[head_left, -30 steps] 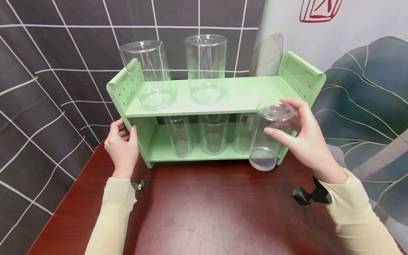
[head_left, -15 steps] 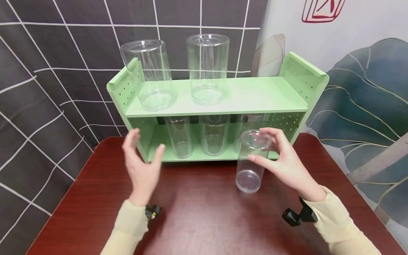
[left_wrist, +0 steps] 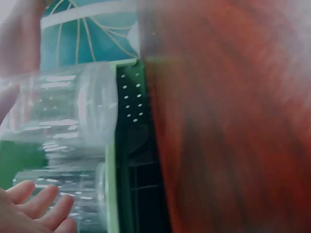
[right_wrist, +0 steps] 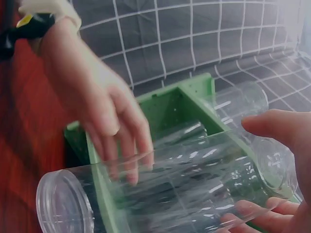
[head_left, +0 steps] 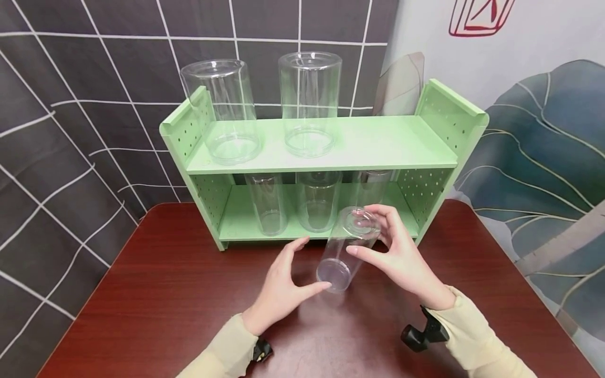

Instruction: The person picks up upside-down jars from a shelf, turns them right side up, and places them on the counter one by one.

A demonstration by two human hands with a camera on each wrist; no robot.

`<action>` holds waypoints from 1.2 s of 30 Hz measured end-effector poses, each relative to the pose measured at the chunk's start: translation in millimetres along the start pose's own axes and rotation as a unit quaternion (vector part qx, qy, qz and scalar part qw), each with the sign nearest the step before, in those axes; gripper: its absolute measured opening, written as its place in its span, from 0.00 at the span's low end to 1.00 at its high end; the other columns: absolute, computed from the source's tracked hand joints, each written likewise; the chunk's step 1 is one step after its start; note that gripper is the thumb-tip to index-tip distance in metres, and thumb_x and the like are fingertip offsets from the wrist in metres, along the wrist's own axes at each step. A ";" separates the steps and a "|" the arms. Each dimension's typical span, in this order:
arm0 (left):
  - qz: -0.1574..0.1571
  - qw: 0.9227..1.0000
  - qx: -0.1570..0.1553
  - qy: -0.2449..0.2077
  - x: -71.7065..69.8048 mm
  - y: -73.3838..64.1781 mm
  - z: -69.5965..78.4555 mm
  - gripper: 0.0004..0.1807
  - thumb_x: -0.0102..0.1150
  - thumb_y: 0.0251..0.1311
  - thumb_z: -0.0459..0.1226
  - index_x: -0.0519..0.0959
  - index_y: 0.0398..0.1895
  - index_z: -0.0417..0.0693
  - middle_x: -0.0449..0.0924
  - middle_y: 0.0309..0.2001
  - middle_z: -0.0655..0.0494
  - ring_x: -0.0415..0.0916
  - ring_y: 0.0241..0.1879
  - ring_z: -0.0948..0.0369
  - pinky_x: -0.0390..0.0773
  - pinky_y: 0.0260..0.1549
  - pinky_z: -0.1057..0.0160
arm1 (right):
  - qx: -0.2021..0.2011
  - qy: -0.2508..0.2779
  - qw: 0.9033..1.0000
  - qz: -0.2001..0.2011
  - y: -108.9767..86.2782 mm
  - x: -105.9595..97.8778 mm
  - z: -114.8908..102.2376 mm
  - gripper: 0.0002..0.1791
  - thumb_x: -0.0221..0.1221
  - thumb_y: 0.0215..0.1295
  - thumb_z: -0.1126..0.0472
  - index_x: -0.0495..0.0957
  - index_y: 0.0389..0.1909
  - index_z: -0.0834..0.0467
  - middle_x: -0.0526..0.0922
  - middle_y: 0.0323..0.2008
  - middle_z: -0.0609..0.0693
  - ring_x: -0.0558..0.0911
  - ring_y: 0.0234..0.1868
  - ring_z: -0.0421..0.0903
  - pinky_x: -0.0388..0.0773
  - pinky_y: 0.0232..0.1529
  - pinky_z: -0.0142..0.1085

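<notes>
My right hand (head_left: 399, 262) grips a clear plastic jar (head_left: 336, 252) near its upper end, fingers behind and thumb in front. The jar is tilted above the table, its lower end leaning left. My left hand (head_left: 279, 294) is at that lower end, fingers spread and thumb tip by the rim; whether it touches cannot be told. In the right wrist view the left hand (right_wrist: 104, 102) reaches over the jar's (right_wrist: 180, 184) side. Behind stands a green two-tier shelf (head_left: 378, 142), with clear jars (head_left: 310, 100) on its top board and others (head_left: 268, 205) on its lower one.
The shelf stands on a reddish-brown wooden table (head_left: 156, 299). A dark grid-patterned curtain (head_left: 127, 68) hangs behind and at the left. On the right is a light backdrop with leaf shapes (head_left: 557, 121). Each wrist wears a black camera mount (head_left: 425, 331).
My right hand has brought the jar away from the shelf's right front, leftward and nearer, and tilted it. My left hand has left the shelf's left side and come across to the jar.
</notes>
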State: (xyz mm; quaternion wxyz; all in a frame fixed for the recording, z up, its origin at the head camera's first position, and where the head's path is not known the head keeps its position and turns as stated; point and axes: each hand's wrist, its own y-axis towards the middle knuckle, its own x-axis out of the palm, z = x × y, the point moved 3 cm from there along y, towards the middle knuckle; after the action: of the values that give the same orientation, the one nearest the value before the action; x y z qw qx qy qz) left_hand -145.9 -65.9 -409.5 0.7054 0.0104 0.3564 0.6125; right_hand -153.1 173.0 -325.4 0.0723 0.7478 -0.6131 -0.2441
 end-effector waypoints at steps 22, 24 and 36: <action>-0.037 0.999 -0.023 -0.026 -6.5 4.9 -9.3 0.47 0.86 0.37 0.51 0.73 0.66 0.63 0.82 0.52 0.66 0.79 0.49 0.68 0.81 0.49 0.59 | -0.011 0.097 0.995 -0.008 -5.6 9.1 0.2 0.38 0.67 0.58 0.79 0.59 0.66 0.67 0.75 0.63 0.61 0.80 0.58 0.50 0.78 0.59 0.37; -0.017 0.999 -0.017 -0.039 -12.3 5.6 -9.2 0.47 0.87 0.36 0.50 0.74 0.65 0.61 0.83 0.53 0.63 0.80 0.50 0.65 0.81 0.51 0.59 | -0.007 0.110 0.994 -0.002 -5.7 5.0 2.2 0.37 0.65 0.58 0.81 0.59 0.66 0.69 0.76 0.62 0.62 0.82 0.56 0.50 0.79 0.58 0.37; 0.077 0.991 0.033 -0.106 -45.6 10.6 -1.9 0.42 0.86 0.39 0.37 0.75 0.62 0.46 0.83 0.50 0.53 0.80 0.51 0.57 0.76 0.57 0.61 | 0.024 0.113 0.993 -0.037 -6.8 -5.7 24.6 0.25 0.59 0.68 0.75 0.64 0.63 0.66 0.80 0.57 0.62 0.82 0.56 0.48 0.80 0.55 0.33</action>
State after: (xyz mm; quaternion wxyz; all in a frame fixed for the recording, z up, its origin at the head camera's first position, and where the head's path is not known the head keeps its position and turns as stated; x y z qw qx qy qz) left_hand -155.8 -103.8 -383.8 0.6896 0.1261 0.2977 0.6481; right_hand -159.0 184.8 -348.1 0.1138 0.7942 -0.5790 -0.1456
